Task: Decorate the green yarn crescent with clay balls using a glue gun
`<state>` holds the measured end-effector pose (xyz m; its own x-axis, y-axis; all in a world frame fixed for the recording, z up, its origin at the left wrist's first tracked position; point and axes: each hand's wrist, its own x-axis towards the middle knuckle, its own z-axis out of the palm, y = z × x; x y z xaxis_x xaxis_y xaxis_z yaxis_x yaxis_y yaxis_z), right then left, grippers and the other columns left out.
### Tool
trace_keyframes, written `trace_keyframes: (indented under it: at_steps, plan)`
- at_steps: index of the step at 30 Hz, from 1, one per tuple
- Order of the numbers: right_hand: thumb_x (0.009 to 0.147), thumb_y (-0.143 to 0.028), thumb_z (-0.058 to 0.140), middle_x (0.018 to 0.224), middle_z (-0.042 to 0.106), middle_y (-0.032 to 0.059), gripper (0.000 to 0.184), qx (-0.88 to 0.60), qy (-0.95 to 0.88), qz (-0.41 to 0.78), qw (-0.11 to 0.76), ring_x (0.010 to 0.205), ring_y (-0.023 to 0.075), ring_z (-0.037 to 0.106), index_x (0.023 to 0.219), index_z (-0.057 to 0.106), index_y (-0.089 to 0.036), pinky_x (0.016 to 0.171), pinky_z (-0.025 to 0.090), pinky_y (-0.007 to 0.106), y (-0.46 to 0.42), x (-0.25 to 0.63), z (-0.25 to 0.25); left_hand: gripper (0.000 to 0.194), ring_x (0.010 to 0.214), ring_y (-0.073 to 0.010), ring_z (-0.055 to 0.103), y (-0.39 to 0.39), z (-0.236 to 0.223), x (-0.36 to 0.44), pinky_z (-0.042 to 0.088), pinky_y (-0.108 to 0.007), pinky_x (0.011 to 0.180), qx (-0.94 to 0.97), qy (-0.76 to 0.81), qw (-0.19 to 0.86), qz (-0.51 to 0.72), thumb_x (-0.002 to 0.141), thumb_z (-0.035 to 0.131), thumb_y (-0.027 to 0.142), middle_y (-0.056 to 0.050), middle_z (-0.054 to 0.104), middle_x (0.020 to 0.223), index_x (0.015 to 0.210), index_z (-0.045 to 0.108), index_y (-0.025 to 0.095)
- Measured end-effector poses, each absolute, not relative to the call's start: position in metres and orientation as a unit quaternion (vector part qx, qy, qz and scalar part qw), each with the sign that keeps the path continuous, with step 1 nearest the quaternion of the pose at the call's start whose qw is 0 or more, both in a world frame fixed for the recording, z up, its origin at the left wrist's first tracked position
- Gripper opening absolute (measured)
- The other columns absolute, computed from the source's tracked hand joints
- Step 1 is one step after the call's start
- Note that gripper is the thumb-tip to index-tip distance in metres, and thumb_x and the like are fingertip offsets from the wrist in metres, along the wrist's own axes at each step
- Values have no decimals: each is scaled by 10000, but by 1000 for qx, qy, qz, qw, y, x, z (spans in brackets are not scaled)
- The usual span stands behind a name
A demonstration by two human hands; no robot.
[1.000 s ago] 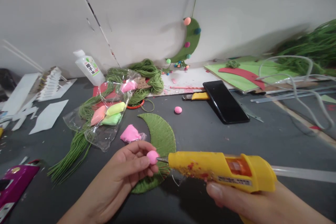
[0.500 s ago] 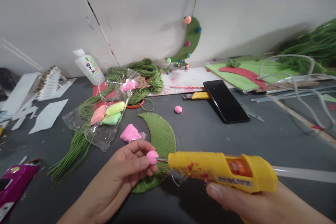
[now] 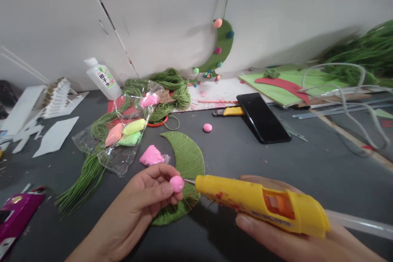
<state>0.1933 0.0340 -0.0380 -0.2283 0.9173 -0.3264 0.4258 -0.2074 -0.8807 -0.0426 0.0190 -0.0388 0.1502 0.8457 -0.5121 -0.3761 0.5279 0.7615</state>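
Observation:
Between the thumb and fingers of my left hand (image 3: 150,196) is a small pink clay ball (image 3: 176,184), with a shiny spot on its lower right. My right hand (image 3: 276,229) is wrapped round a yellow hot glue gun (image 3: 245,196), a clear glue stick (image 3: 359,223) coming out of its back. The gun's metal nozzle points left, at the ball's right side; I cannot tell whether it touches. Under both lies a crescent moon wound in green yarn (image 3: 188,155), partly covered by my left hand. A lump of pink clay (image 3: 152,155) in plastic sits left of the crescent.
A second pink ball (image 3: 207,127) lies beyond the crescent, near a black phone (image 3: 264,116) and a yellow utility knife (image 3: 233,111). Left are a clear bag of coloured clay (image 3: 123,155), green yarn (image 3: 82,180) and a white bottle (image 3: 102,80). A finished-looking crescent (image 3: 225,43) hangs behind.
The glue gun's nozzle has shifted slightly up from the ball's face to its right edge, and the gun's rear has tilted down. The ball stays in my left hand, turned slightly.

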Motion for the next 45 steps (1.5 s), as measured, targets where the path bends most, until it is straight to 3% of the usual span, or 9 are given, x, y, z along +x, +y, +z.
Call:
trace_keyframes:
  at_steps: [3, 6, 9, 12, 19, 25, 29, 34, 45]
  plan:
    - [568, -538, 742, 956, 735, 63, 453, -582, -588, 494, 269, 833, 300, 680, 936, 725, -275, 696, 585, 326, 39, 193, -39, 152, 676, -80, 560, 20, -40, -44, 453, -156, 663, 278, 532, 688, 408, 708, 762, 238, 14, 621, 735, 820, 677, 180]
    - [602, -548, 719, 832, 719, 59, 369, -572, -565, 526, 278, 768, 282, 663, 837, 710, -265, 635, 558, 326, 48, 193, -33, 199, 730, -116, 573, 20, -41, -44, 447, -177, 675, 361, 597, 588, 408, 672, 785, 245, 5, 636, 762, 836, 679, 205]
    - [652, -561, 691, 728, 660, 32, 335, -559, -521, 566, 310, 732, 246, 622, 755, 671, -242, 620, 501, 310, 56, 196, -30, 106, 796, -164, 582, 19, -40, -41, 440, -218, 731, 479, 638, 460, 391, 695, 751, 238, -14, 653, 804, 784, 695, 222]
    - [713, -534, 656, 669, 590, 6, 315, -557, -509, 567, 331, 735, 213, 578, 693, 625, -222, 687, 442, 308, 62, 198, -31, 40, 828, -195, 589, 17, -42, -34, 423, -234, 756, 576, 627, 396, 345, 716, 708, 195, -30, 672, 816, 731, 712, 232]
    - [752, -544, 627, 687, 580, -2, 334, -536, -530, 583, 303, 766, 207, 562, 689, 605, -217, 735, 400, 308, 64, 202, -33, 51, 792, -197, 595, 14, -49, -26, 417, -240, 750, 653, 619, 352, 258, 779, 657, 274, -33, 683, 831, 763, 699, 252]
    - [742, -570, 620, 659, 586, -15, 348, -555, -525, 578, 285, 669, 171, 543, 726, 641, -222, 610, 395, 276, 64, 205, -34, 58, 783, -174, 606, 16, -54, -23, 426, -216, 731, 712, 597, 283, 237, 816, 621, 269, -27, 679, 842, 790, 667, 244]
    - [696, -611, 631, 677, 611, -4, 388, -572, -524, 567, 276, 723, 195, 579, 665, 636, -224, 592, 414, 265, 64, 204, -35, 53, 835, -162, 618, 15, -59, -23, 440, -215, 778, 750, 573, 244, 222, 832, 604, 239, -21, 679, 895, 847, 655, 244]
    - [664, -617, 664, 627, 617, -40, 360, -561, -528, 564, 297, 625, 160, 574, 715, 675, -261, 543, 432, 238, 65, 205, -38, 81, 873, -128, 617, 12, -61, -26, 445, -207, 790, 784, 553, 174, 221, 844, 580, 193, 15, 653, 920, 889, 602, 256]
    - [704, -604, 651, 622, 632, -52, 338, -548, -547, 554, 305, 602, 140, 600, 694, 670, -267, 512, 450, 198, 62, 205, -37, 85, 860, -98, 604, 17, -66, -23, 452, -196, 774, 781, 563, 187, 198, 864, 559, 191, 35, 622, 924, 909, 571, 263]
